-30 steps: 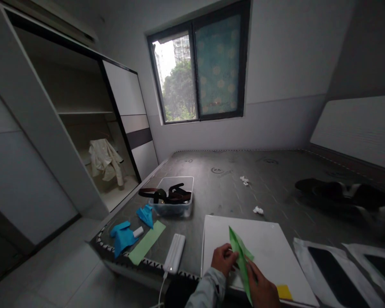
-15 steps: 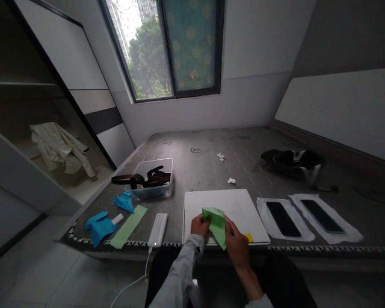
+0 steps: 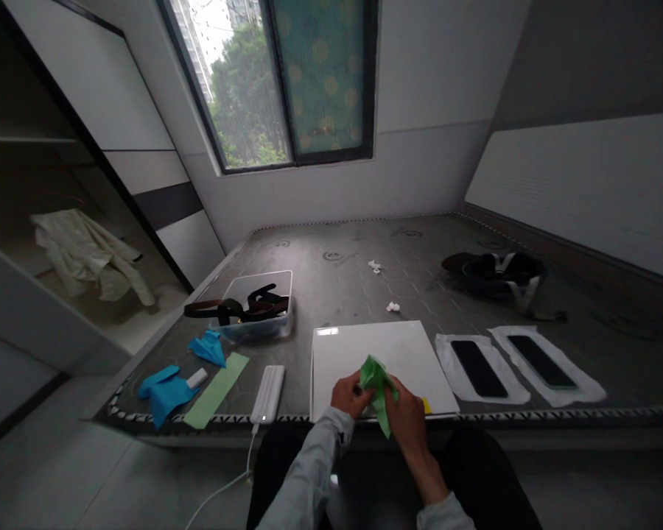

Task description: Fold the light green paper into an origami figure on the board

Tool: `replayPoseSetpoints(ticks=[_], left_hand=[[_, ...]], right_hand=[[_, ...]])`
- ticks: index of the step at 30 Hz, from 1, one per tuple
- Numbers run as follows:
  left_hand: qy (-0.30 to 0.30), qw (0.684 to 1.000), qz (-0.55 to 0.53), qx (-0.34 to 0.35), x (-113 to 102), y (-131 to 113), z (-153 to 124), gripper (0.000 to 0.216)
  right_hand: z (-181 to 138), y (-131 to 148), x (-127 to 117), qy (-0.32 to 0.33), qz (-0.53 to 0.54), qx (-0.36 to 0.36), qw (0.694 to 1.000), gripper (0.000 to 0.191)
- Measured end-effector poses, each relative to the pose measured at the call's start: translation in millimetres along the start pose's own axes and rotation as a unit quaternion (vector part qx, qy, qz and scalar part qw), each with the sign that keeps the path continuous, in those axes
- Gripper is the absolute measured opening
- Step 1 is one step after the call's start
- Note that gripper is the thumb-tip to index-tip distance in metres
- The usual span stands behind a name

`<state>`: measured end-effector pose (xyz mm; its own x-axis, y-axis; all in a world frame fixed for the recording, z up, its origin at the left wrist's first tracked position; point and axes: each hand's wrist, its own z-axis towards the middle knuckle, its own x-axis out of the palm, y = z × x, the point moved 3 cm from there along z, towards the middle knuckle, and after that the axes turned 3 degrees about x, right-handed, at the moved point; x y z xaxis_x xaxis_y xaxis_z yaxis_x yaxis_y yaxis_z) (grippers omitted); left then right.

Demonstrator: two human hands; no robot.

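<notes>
Pinching a creased piece of green paper (image 3: 373,374) between them, the person's two hands meet above the near part of a flat white box (image 3: 345,350). The left hand (image 3: 349,396) grips the paper's left side with its fingers curled, and the right hand (image 3: 409,418) grips its right side, a pointed flap hanging down between them. A small yellow piece (image 3: 426,405) shows at the box's near edge, beside the right hand.

Left of the box, on the grey bed (image 3: 320,287), lies a white power bank (image 3: 268,392) with a white cable (image 3: 248,453) running off the edge. Beyond it come a light green strip (image 3: 216,392), a small white object (image 3: 197,378) and two blue folded pieces (image 3: 172,395). Behind these, dark belts (image 3: 254,312) lie across a clear plastic bin (image 3: 283,329).

Right of the box, two dark phones (image 3: 478,367) rest on white sheets (image 3: 519,394). Farther back sit a dark cap (image 3: 475,271) and white crumpled bits (image 3: 393,307).
</notes>
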<state>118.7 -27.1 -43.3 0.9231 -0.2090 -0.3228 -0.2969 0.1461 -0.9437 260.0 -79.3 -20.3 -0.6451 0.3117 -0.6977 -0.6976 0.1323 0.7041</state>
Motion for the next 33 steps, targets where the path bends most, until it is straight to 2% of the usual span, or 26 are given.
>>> replayPoseSetpoints(ticks=[5, 8, 11, 15, 21, 24, 27, 30, 33], left_hand=[[0.0, 1.0, 0.016, 0.025, -2.0, -2.3, -2.1, 0.035], [0.016, 0.997, -0.045, 0.055, -3.3, -6.3, -2.7, 0.044], [0.015, 0.993, -0.104, 0.054, -3.9, -6.3, -3.2, 0.046], [0.009, 0.989, -0.143, 0.022, -5.0, -1.6, -1.5, 0.047], [0.015, 0.99, -0.141, -0.009, -5.9, -1.8, 1.7, 0.048], [0.014, 0.99, -0.139, -0.005, -6.6, -3.9, 1.6, 0.046], [0.036, 0.988, -0.152, -0.001, -7.8, -3.8, 1.6, 0.046], [0.061, 0.985, -0.16, 0.006, -9.0, -2.3, 2.2, 0.05], [0.056, 0.99, -0.128, 0.007, -9.5, -1.3, 3.3, 0.049]], right_hand=[[-0.3, -0.1, 1.4, 0.012, 0.004, -0.015, 1.0, 0.039], [2.1, -3.9, -6.2, -0.003, 0.005, 0.017, 1.0, 0.042], [5.3, -8.5, -15.1, -0.011, 0.022, 0.044, 0.999, 0.049], [9.4, -13.6, -18.1, 0.004, 0.117, 0.049, 0.992, 0.061], [17.0, -27.0, -8.0, 0.058, 0.312, 0.095, 0.944, 0.046], [19.7, -32.5, -6.3, 0.078, 0.342, 0.094, 0.932, 0.052], [22.0, -36.1, -8.7, 0.089, 0.351, 0.104, 0.926, 0.059], [24.1, -36.6, -13.5, 0.087, 0.313, 0.108, 0.94, 0.049], [24.2, -33.4, -16.4, 0.095, 0.288, 0.092, 0.948, 0.04]])
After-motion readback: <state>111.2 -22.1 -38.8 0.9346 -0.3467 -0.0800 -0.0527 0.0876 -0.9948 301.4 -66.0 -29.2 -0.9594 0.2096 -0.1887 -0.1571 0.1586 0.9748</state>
